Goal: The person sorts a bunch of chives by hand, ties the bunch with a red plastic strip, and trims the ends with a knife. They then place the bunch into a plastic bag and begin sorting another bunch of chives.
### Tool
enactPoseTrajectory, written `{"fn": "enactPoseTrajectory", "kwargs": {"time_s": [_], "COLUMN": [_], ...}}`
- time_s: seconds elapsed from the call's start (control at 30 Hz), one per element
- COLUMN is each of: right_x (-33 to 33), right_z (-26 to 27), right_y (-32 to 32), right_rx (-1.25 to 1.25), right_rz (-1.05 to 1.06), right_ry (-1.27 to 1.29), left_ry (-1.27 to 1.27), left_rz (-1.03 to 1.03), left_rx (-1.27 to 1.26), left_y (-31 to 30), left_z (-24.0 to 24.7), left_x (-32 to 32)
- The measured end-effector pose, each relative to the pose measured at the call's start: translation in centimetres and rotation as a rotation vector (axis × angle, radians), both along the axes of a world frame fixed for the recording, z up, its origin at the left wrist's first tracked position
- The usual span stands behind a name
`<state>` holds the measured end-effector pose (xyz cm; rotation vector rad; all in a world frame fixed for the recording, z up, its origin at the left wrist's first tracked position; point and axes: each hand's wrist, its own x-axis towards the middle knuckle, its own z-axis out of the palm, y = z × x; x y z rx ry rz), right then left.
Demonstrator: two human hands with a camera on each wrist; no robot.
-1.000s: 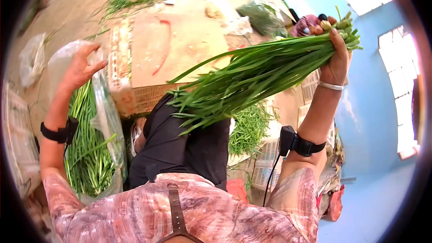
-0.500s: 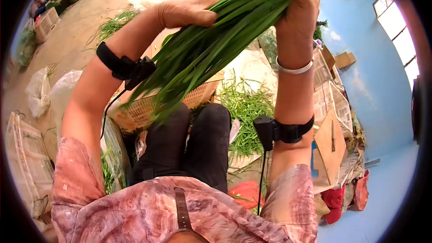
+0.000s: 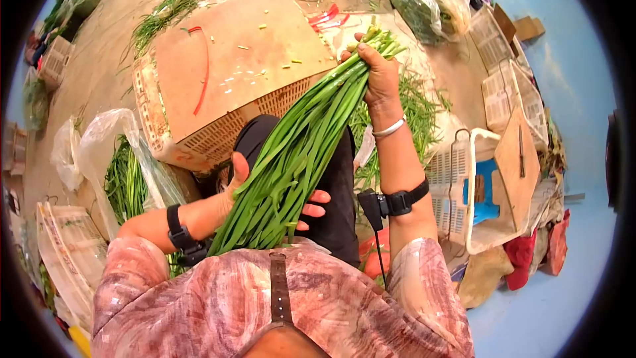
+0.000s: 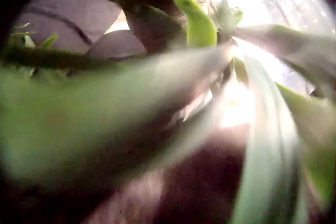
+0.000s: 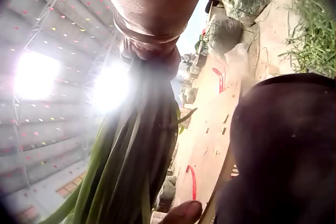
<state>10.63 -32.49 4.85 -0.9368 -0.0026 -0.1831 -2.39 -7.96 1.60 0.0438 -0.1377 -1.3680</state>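
Observation:
A bunch of garlic chives (image 3: pixel 301 149), with long flat green leaves, slants across the person's lap. My right hand (image 3: pixel 382 76) grips its pale stem end, thumb across the stems. The leaf tips point down toward the shirt. Under the leaves lies my left hand (image 3: pixel 236 179), its thumb raised on one side and its fingertips (image 3: pixel 317 209) showing straight on the other; the palm is hidden. Blurred leaves (image 4: pixel 105 108) fill much of the left wrist view. In the right wrist view the bunch (image 5: pixel 131 145) hangs from the right fist.
A board (image 3: pixel 232 59) on a white crate (image 3: pixel 152 116) bears a red strip (image 3: pixel 203 73) and stem scraps. Left of it, a plastic bag (image 3: pixel 99 139) holds more greens. Loose greens (image 3: pixel 414 116) lie to the right, near a crate (image 3: pixel 457 179). Dark-trousered knees (image 3: pixel 338 205) are below the bunch.
The bunch has come down from high on the right to over the lap, stem end still in the right hand. The left hand has moved from the left side to beneath the leaves.

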Motion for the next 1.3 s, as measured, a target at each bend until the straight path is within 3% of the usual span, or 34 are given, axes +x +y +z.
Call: {"fn": "enactPoseTrajectory", "kwargs": {"time_s": [0.2, 0.4, 0.63, 0.87, 0.93, 1.07, 1.13, 1.23, 1.27, 1.3], "right_x": [0.1, -2.0, -4.6, -4.6, -4.6, -4.5, -4.5, -4.9, -5.2, -6.2], "right_z": [-2.3, -3.4, -5.2, -6.6, -6.4, -6.5, -6.6, -6.6, -6.4, -6.0], "right_y": [0.5, -0.6, -2.4, -3.6, -3.7, -3.9, -4.0, -4.2, -4.6, -4.5], "right_rx": [-0.032, -0.025, 0.129, 0.223, 0.226, 0.220, 0.220, 0.280, 0.278, 0.342], "right_rz": [-0.077, -0.149, -0.175, -0.173, -0.158, -0.153, -0.151, -0.147, -0.069, -0.002], "right_ry": [0.084, 0.091, 0.082, 0.017, 0.002, -0.037, -0.044, -0.043, -0.072, -0.107], "left_ry": [0.031, -0.073, -0.084, 0.157, 0.216, 0.225, 0.205, -0.016, -0.026, -0.274], "left_rz": [0.050, -0.063, -0.081, -0.127, -0.101, -0.031, -0.020, -0.050, -0.050, -0.015], "left_rx": [0.139, 0.520, 0.429, 0.387, 0.190, 0.177, 0.245, 0.416, 0.409, 0.530], "left_y": [-0.4, -0.7, -1.7, -2.5, -2.9, -3.2, -3.2, -2.8, -2.7, -2.4], "left_z": [-0.2, -0.4, -2.6, -2.1, -1.9, -1.8, -1.5, -1.7, -1.7, -1.9], "left_x": [-1.3, -0.4, -0.6, -1.1, -1.3, -1.8, -1.7, -0.6, 0.0, 0.5]}}
